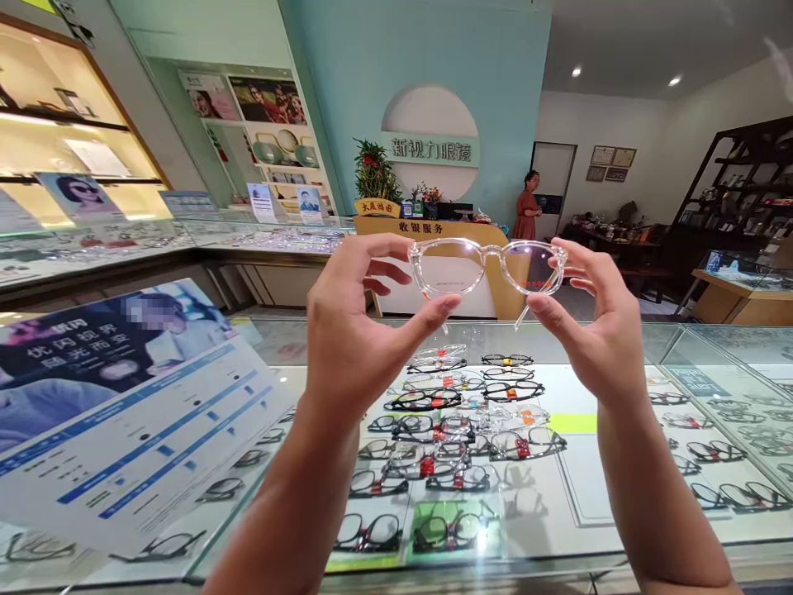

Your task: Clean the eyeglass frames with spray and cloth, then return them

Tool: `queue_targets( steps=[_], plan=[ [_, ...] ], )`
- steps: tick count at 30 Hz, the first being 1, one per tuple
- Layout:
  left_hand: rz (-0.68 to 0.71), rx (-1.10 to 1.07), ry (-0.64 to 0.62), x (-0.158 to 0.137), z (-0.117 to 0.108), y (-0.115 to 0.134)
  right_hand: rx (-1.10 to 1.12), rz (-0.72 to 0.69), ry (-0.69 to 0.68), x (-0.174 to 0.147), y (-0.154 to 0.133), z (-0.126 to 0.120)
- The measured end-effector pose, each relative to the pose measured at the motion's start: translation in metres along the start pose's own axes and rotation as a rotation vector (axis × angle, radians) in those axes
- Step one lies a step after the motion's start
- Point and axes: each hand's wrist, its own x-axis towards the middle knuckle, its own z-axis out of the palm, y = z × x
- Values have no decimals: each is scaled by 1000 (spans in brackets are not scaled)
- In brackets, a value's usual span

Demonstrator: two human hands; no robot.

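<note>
A pair of clear-framed eyeglasses (493,251) is held up in front of me, above the glass display case (650,335). My left hand (365,322) grips its left end, with the thumb below the left lens. My right hand (598,318) pinches the right end, its thumb under the right lens. Small red lettering shows on the right lens. Temple tips stick out beneath the frame. Below my hands, rows of eyeglasses (427,400), many with red or orange tags, lie inside the case.
At the left a printed poster sheet (142,413) stands on the case. Beyond are a wooden service counter (489,306), a potted plant (373,169) and a person in a red dress (527,207). More display cases (260,240) run along the left, and dark shelves (737,182) stand far right.
</note>
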Motion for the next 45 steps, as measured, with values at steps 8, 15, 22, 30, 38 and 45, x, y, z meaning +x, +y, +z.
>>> queue_targets(
  steps=[8,15,22,30,38,45],
  plan=[
    [68,112,40,-4,9,0,-112,41,-64,0,7,-7],
    [136,142,31,-5,8,3,-210,2,-121,3,9,-14],
    [149,132,24,-7,9,0,-222,-12,-113,3,6,-18],
    [119,114,-2,-8,13,-8,-249,-26,-91,2,1,-18],
    [120,135,-23,-5,10,-5,-274,8,-155,3,1,-16],
    [196,122,15,-4,14,-5,-259,29,-235,6,3,-16]
  ],
)
